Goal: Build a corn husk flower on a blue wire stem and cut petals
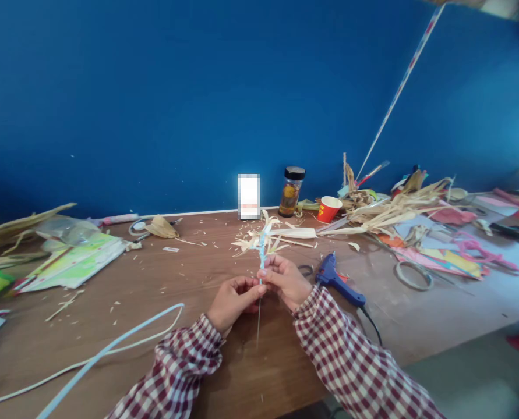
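Note:
In the middle of the view, both hands meet on a thin wire stem (258,323) whose lower end hangs below the fingers. Its upper part carries a light blue wrapping (262,251) and is topped by a pale, curled piece. My left hand (237,297) pinches the stem between thumb and fingers. Just above it, my right hand (285,280) pinches the lower end of the blue wrapping. Behind the stem lie pale corn husk shavings (246,241), which partly blend with its top. A blue hot glue gun (340,279) rests beside my right wrist.
Along the blue wall stand a lit white screen (249,198), a black-lidded jar (291,192) and a red paper cup (329,209). Dried husks (408,206) and a tape roll (413,275) lie right. A green printed sheet (73,262) and white cable (110,347) are left.

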A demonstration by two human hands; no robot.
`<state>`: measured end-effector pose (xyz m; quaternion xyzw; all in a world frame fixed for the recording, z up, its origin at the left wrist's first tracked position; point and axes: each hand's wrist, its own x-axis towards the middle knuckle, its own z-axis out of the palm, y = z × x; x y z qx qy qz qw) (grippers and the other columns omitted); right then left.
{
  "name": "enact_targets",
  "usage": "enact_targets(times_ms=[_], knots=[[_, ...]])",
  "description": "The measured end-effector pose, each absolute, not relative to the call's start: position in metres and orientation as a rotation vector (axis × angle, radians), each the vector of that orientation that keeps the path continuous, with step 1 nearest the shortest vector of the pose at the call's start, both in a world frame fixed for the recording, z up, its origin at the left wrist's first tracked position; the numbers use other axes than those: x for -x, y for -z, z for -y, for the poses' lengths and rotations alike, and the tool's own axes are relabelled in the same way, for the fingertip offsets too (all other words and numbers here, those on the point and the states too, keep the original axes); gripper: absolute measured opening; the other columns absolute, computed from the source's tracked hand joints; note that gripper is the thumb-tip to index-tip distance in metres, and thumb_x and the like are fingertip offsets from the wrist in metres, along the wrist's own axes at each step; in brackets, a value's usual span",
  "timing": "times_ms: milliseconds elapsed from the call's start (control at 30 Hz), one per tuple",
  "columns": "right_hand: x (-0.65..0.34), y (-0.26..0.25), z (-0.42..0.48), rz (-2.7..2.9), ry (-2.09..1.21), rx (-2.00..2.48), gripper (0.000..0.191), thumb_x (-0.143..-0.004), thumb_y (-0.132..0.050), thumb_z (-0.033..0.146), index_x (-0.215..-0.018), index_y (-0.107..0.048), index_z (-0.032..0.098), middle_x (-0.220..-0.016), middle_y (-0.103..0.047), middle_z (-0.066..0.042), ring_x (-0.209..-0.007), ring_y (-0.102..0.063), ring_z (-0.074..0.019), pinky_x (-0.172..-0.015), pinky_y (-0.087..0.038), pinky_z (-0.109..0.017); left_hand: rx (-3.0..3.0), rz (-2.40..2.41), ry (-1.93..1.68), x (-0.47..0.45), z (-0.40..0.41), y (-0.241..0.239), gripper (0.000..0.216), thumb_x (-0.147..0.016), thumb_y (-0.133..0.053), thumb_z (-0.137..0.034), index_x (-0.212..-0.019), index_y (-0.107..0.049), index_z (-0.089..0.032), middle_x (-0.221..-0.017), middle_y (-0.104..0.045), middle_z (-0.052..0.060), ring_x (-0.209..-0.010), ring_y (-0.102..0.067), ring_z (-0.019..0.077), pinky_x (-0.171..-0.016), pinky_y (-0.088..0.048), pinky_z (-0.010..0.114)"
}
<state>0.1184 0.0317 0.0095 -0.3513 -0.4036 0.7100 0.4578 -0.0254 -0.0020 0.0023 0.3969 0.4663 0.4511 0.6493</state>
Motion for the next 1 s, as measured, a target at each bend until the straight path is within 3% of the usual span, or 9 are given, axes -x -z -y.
enact_targets(times_ms=[167, 267, 433, 567, 633, 733, 867, 1000], knots=[[-0.121, -0.013, -0.029, 0.854, -1.944, 0.691, 0.027, -0.061, -0.076, 0.028, -0.074, -0.055, 0.018, -0.061, -0.057, 0.005, -0.05, -0.051, -0.0055, -0.047, -0.04, -0.017, -0.83, -1.028, -0.924, 0.032, -0.006, 0.001, 0.034, -0.048, -0.082, -0.03, -0.074, -0.067, -0.013, -0.064, -0.061, 0.001, -0.05, -0.052, 0.0066, -0.048, -0.049, 0.019], [-0.123, -0.016, -0.031, 0.796, -1.93, 0.657, 0.025, -0.061, -0.076, 0.026, -0.074, -0.055, 0.017, -0.061, -0.057, 0.005, -0.048, -0.048, -0.004, -0.045, -0.039, -0.015, -0.726, -1.105, -1.026, 0.031, -0.009, 0.002, 0.036, -0.047, -0.081, -0.034, -0.072, -0.066, -0.012, -0.061, -0.06, 0.0, -0.046, -0.049, 0.0047, -0.045, -0.047, 0.017], [-0.122, -0.017, -0.032, 0.785, -1.793, 0.761, 0.029, -0.058, -0.077, 0.023, -0.074, -0.054, 0.018, -0.064, -0.06, 0.004, -0.048, -0.048, -0.0042, -0.042, -0.036, -0.015, -0.814, -1.234, -1.277, 0.028, -0.004, 0.003, 0.04, -0.071, -0.058, -0.052, -0.07, -0.065, -0.012, -0.044, -0.049, -0.003, -0.032, -0.036, 0.0042, -0.028, -0.03, 0.014], [-0.12, -0.016, -0.033, 0.767, -1.72, 0.785, 0.033, -0.056, -0.078, 0.022, -0.075, -0.052, 0.017, -0.061, -0.059, 0.005, -0.048, -0.047, -0.004, -0.042, -0.033, -0.014, -1.01, -1.293, -1.486, 0.031, 0.0, 0.001, 0.038, -0.069, -0.064, -0.043, -0.097, -0.065, -0.018, -0.068, -0.063, 0.001, -0.048, -0.052, 0.0083, -0.042, -0.045, 0.018], [-0.12, -0.016, -0.034, 0.75, -1.707, 0.802, 0.034, -0.055, -0.078, 0.022, -0.075, -0.051, 0.017, -0.061, -0.06, 0.005, -0.048, -0.048, -0.0037, -0.042, -0.033, -0.013, -1.025, -1.365, -1.476, 0.033, 0.001, 0.0, 0.035, -0.069, -0.064, -0.045, -0.089, -0.067, -0.017, -0.059, -0.061, 0.0, -0.041, -0.048, 0.0081, -0.038, -0.041, 0.018], [-0.12, -0.017, -0.033, 0.765, -1.714, 0.811, 0.036, -0.054, -0.079, 0.023, -0.075, -0.05, 0.017, -0.06, -0.059, 0.005, -0.047, -0.047, -0.0033, -0.042, -0.031, -0.013, -0.963, -1.405, -1.41, 0.034, 0.0, -0.001, 0.038, -0.072, -0.058, -0.05, -0.079, -0.068, -0.014, -0.038, -0.044, -0.006, -0.03, -0.035, 0.0059, -0.029, -0.026, 0.017], [-0.118, -0.016, -0.03, 0.88, -1.791, 0.834, 0.038, -0.053, -0.079, 0.025, -0.072, -0.047, 0.017, -0.056, -0.057, 0.007, -0.045, -0.046, -0.0037, -0.04, -0.03, -0.014, -0.864, -1.161, -1.266, 0.031, 0.0, -0.004, 0.043, -0.066, -0.069, -0.041, -0.102, -0.065, -0.017, -0.064, -0.061, -0.001, -0.051, -0.051, 0.0072, -0.045, -0.042, 0.016], [-0.112, -0.011, -0.025, 0.954, -1.856, 0.801, 0.046, -0.047, -0.082, 0.026, -0.066, -0.041, 0.019, -0.062, -0.058, 0.007, -0.044, -0.047, -0.0043, -0.039, -0.03, -0.015, -0.735, -0.895, -1.097, 0.027, 0.001, -0.005, 0.033, -0.068, -0.07, -0.036, -0.091, -0.068, -0.014, -0.061, -0.057, -0.001, -0.051, -0.048, 0.0049, -0.047, -0.041, 0.014]])
